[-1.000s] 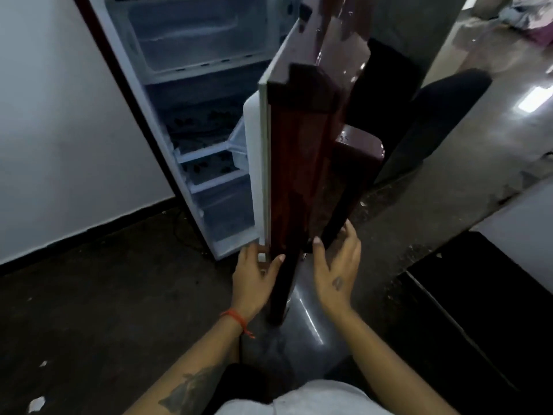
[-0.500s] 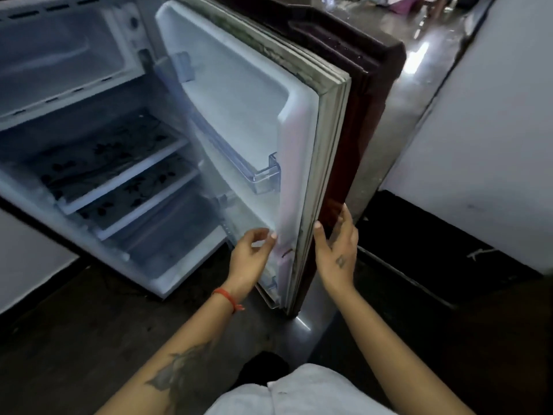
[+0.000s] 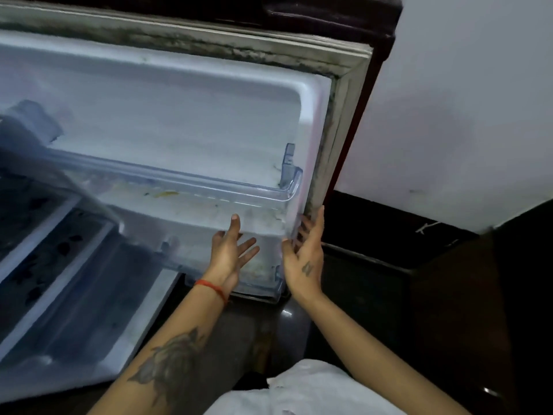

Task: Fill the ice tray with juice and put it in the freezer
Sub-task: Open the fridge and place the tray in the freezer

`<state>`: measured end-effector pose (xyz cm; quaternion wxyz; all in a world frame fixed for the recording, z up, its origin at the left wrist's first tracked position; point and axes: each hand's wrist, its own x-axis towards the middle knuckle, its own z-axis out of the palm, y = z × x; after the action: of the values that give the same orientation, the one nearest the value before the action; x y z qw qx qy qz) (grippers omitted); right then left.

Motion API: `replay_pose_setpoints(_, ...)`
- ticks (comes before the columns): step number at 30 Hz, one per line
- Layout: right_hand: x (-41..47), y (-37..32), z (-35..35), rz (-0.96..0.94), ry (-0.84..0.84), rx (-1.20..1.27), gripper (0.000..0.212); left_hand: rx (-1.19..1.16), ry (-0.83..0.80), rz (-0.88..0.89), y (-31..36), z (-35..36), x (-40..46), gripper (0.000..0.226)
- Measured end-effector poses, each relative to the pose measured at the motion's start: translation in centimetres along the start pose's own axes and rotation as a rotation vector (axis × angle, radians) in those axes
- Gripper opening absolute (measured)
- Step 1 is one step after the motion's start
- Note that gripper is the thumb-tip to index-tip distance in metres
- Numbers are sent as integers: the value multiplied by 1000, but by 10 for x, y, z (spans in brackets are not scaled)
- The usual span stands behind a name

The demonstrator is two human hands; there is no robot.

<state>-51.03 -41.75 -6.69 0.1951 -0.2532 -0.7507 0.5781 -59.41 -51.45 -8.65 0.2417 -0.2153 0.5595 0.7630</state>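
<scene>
Both hands were raised at the free edge of the open refrigerator door (image 3: pixel 185 115), low in the view at about 6 o'clock. Left hand (image 3: pixel 229 256) was spread with fingers straight, gripping nothing, its index finger reaching up to the underside of the clear door shelf (image 3: pixel 185 182); whether it actually touched could not be determined. A red thread band (image 3: pixel 211 287) circled the left wrist, and a dark tattoo (image 3: pixel 170 363) marked the forearm at 7 o'clock. Right hand (image 3: pixel 305 259) lay flat with fingers extended along the door's outer edge, the fingertips against the soiled grey door gasket (image 3: pixel 335 139) at 3 o'clock of the door liner. A second clear bin (image 3: pixel 257 283) sat at the door's bottom, directly between the two wrists. At 9 o'clock, the refrigerator cabinet (image 3: pixel 89 310) stood open, showing white-framed shelves (image 3: pixel 51 250) with a dark patterned surface. The door's maroon outer skin (image 3: pixel 386 31) was visible at 1 o'clock against a pale wall (image 3: pixel 463 100), with a dark skirting band (image 3: pixel 389 235) below it at 4 o'clock. White clothing (image 3: pixel 314 390) filled the lower edge at 6 o'clock. Neither the ice tray nor the juice could be seen anywhere in view; the door panel blocked the space behind it.
</scene>
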Motion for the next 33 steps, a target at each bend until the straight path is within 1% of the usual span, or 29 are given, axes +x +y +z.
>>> replay_pose_setpoints(2, 24, -1, 8, 5, 5, -22, 85, -18, -12, -48, 7, 13, 19, 58)
replay_pose_setpoints(5, 59, 2, 17, 3, -14, -83, 78, -6, -38, -83, 17, 29, 43, 43)
replay_pose_setpoints(7, 87, 4, 19, 18, -30, -110, 75, 13, -44, -97, 24, 41, 58, 37)
replay_pose_setpoints(9, 115, 5, 18, 32, -35, -146, 74, 19, -42, -126, 31, 52, 73, 37)
replay_pose_setpoints(13, 161, 4, 20, 45, -58, -185, 76, -41, -69, -221, 47, 70, 99, 48)
replay_pose_setpoints(15, 180, 2, 23, 60, -87, -201, 77, -108, -75, -270, 57, 78, 110, 46)
replay_pose_setpoints(17, 200, -3, 25, 59, -119, -213, 75, -157, -76, -289, 66, 86, 120, 38)
replay_pose_setpoints(19, 219, -4, 23, 67, -164, -255, 76, -156, -72, -290, 71, 99, 128, 32)
replay_pose_setpoints(20, 224, -6, 23, 62, -206, -291, 78, -154, -63, -284, 72, 99, 129, 33)
replay_pose_setpoints(24, 236, -8, 13, 76, -306, -378, 83, -51, -58, -294, 68, 108, 132, 46)
replay_pose_setpoints(26, 236, -9, 6, 105, -322, -371, 77, 13, -79, -268, 68, 114, 133, 45)
replay_pose_setpoints(28, 228, -5, -3, 133, -348, -382, 68, 101, -83, -206, 64, 120, 131, 38)
replay_pose_setpoints(29, 221, -1, -9, 150, -364, -401, 66, 160, -89, -171, 59, 122, 128, 30)
replay_pose_setpoints(31, 199, 12, -23, 198, -392, -423, 66, 307, -125, -113, 41, 128, 119, 15)
replay_pose_setpoints(33, 178, 23, -42, 236, -367, -439, 64, 455, -198, -63, 22, 135, 110, 11)
